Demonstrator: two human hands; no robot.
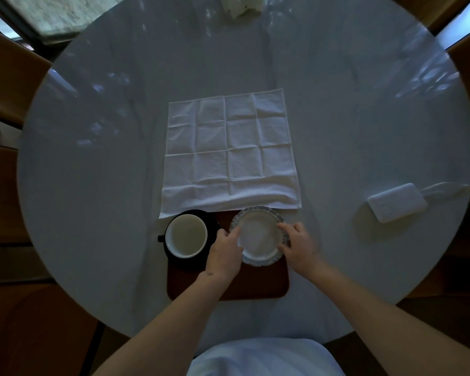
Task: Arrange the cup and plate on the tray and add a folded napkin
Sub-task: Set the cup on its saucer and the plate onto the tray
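Both hands held the plate (258,236) over the tray (255,289): our left hand (224,256) pinched its left rim, our right hand (300,246) its right rim. The cup (186,236) sat just left on a dark saucer (198,263), and the napkin (228,150) lay unfolded on the worktop (92,158) beyond.

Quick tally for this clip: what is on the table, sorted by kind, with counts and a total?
Cups: 1
Saucers: 1
Plates: 1
Trays: 1
Napkins: 1
White boxes with cable: 1
Unclear white things at far edge: 1
Total: 7
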